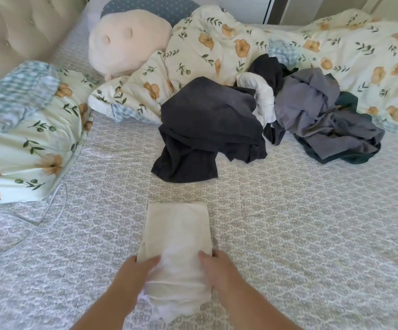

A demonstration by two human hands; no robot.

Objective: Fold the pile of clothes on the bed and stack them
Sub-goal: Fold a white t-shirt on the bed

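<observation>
Folded cream cloth [176, 236], lower centre: left hand [133, 270] grips its left edge, right hand [217, 270] its right edge, thumbs on top.

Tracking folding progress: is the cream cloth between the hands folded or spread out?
Folded: the cream cloth lies as a compact, layered rectangle, with both hands gripping its sides.

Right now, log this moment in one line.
both hands gripping folded cream garment | unfolded pile behind | bed
</observation>
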